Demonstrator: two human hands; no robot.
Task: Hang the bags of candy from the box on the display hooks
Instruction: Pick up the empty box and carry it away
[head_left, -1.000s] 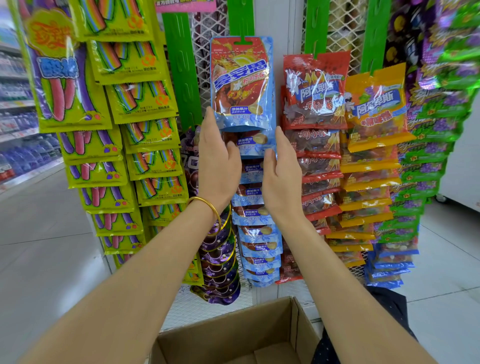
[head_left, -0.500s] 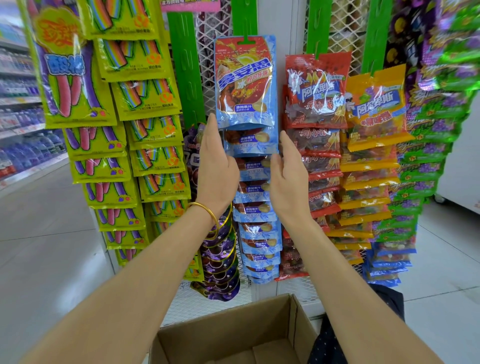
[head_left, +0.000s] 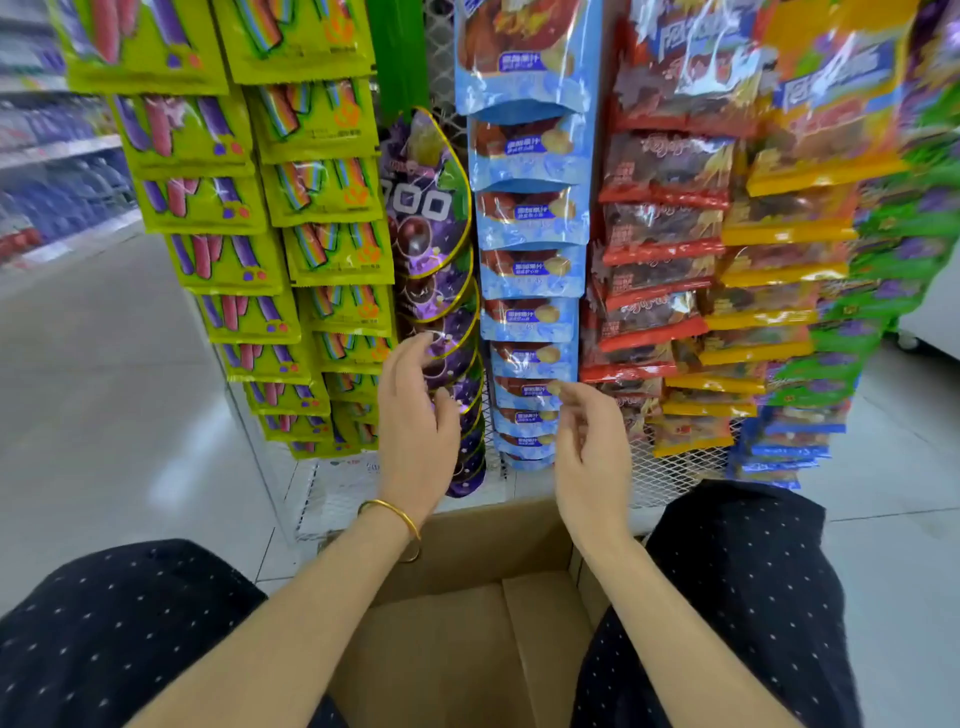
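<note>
A column of light-blue candy bags (head_left: 527, 270) hangs on the wire display rack straight ahead. My left hand (head_left: 415, 415) hovers in front of the purple grape candy bags (head_left: 431, 228), fingers loosely curled and holding nothing. My right hand (head_left: 589, 447) hangs below the blue column, fingers also loosely curled and holding nothing. The open cardboard box (head_left: 467, 540) sits on the floor between my knees, below both hands. The part of its bottom that shows is bare cardboard.
Yellow-green candy bags (head_left: 311, 208) hang at the left, red bags (head_left: 660, 249), orange bags (head_left: 779, 260) and green bags (head_left: 893, 291) at the right. The white wire grid (head_left: 670, 467) shows under the bags. Grey floor tiles (head_left: 104, 389) and store shelves lie at the left.
Both hands have let go of the blue bags and dropped lower toward the box. The camera has tilted down, so my knees and the box interior show.
</note>
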